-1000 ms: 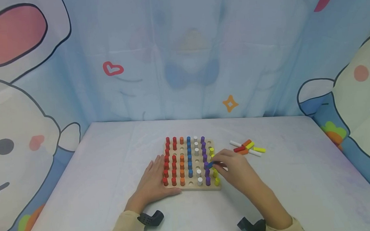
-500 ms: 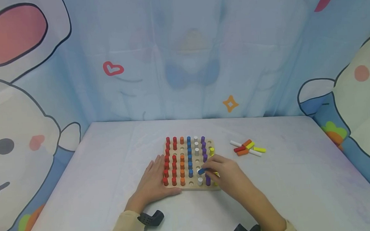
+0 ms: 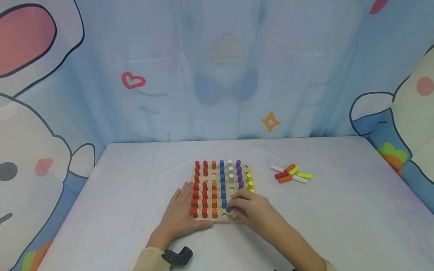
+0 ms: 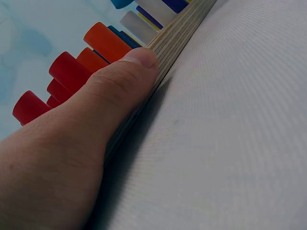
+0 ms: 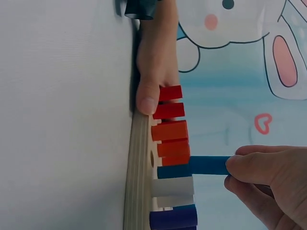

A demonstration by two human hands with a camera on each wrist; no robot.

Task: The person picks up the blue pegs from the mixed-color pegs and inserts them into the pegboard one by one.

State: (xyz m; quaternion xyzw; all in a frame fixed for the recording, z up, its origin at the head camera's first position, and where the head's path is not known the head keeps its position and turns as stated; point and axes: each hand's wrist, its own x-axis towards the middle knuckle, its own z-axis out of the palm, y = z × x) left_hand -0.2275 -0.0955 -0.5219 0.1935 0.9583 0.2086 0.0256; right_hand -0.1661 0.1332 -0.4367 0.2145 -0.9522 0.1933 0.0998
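Observation:
A wooden pegboard (image 5: 138, 182) lies on the table with rows of red, orange, blue, white, purple and yellow pegs standing in it. My left hand (image 3: 180, 212) rests along its left side with straight fingers, the thumb against the front edge. Between thumb and fingertips my right hand (image 3: 259, 216) pinches a blue peg (image 5: 208, 165), held upright over the board's front part. A bare hole (image 3: 224, 215) shows at the near end of the blue row, just left of and below that peg. The right hand hides the front purple and yellow pegs in the head view.
Right of the board lies a loose pile of several pegs, among them white pegs (image 3: 299, 179), an orange peg (image 3: 284, 179) and a yellow peg (image 3: 304, 176). A white cloth (image 3: 131, 190) covers the table. Behind it hangs a blue cartoon curtain (image 3: 223, 110).
My right hand has moved left and toward the front of the board, bringing the blue peg from above the purple row to near the blue row's front hole. The left hand stays put.

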